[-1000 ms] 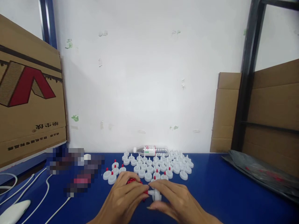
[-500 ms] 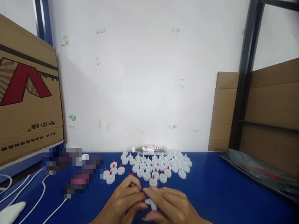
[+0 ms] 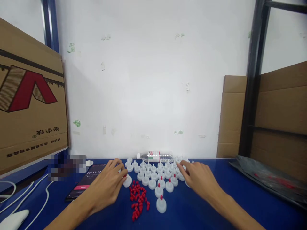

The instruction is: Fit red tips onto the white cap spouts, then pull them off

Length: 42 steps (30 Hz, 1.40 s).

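My left hand (image 3: 112, 180) is at the left of the parts, its fingers closed at the red top of a white nozzle cap (image 3: 128, 181), which looks tilted. My right hand (image 3: 198, 177) reaches over the right side of a cluster of white nozzle caps (image 3: 152, 184), thumb and forefinger slightly apart; its other fingers are partly hidden. Loose small red tips (image 3: 137, 198) lie in a pile between my hands. Right of the pile stands a white cap with a red tip (image 3: 161, 204), and several more red-tipped caps are behind it.
A clear plastic bottle (image 3: 155, 156) lies against the wall behind the caps. Partly behind my left arm is a phone (image 3: 82, 182) showing a timer. White cables (image 3: 45, 195) run along the left, near a large cardboard box (image 3: 33, 121). A dark plastic bag (image 3: 268, 182) lies right.
My hands have moved apart from the near middle, left hand leftward and right hand to the caps. The red pile and a red-tipped cap at the front are now uncovered.
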Motion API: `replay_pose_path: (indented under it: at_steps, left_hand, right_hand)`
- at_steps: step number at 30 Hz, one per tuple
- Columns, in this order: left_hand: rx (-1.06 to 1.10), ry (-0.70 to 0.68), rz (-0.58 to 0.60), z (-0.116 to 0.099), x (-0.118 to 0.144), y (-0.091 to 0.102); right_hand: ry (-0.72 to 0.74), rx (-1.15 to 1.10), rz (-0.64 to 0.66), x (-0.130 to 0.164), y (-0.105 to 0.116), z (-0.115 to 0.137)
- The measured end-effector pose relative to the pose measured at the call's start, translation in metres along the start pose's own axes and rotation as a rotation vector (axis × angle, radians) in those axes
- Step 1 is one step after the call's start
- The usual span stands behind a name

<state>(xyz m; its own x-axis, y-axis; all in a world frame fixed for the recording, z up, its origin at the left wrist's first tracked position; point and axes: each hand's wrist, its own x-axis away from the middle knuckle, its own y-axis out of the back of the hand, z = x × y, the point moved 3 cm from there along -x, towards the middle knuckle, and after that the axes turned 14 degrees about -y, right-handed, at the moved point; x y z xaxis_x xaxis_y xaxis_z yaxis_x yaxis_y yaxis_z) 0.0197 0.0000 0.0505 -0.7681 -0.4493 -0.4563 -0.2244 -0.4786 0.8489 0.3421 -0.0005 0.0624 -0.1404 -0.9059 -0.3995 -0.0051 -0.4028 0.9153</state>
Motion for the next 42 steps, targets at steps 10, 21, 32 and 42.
replay_pose_path:
  at_steps: [10,21,32,42]
  left_hand:
    - [0.006,0.027,0.126,-0.001,0.004,-0.009]
    - [0.030,-0.063,0.119,-0.006,0.002,-0.027]
    - [0.154,-0.054,-0.156,-0.032,-0.008,-0.005]
    - [0.323,-0.242,-0.412,-0.067,-0.014,-0.003]
  right_hand:
    - [-0.063,0.080,0.169,-0.003,-0.033,-0.019]
    - [0.003,0.052,0.059,0.005,-0.023,-0.011]
    - [0.502,-0.446,-0.138,0.039,0.000,0.028]
    - [0.707,-0.550,-0.154,0.064,-0.005,0.048]
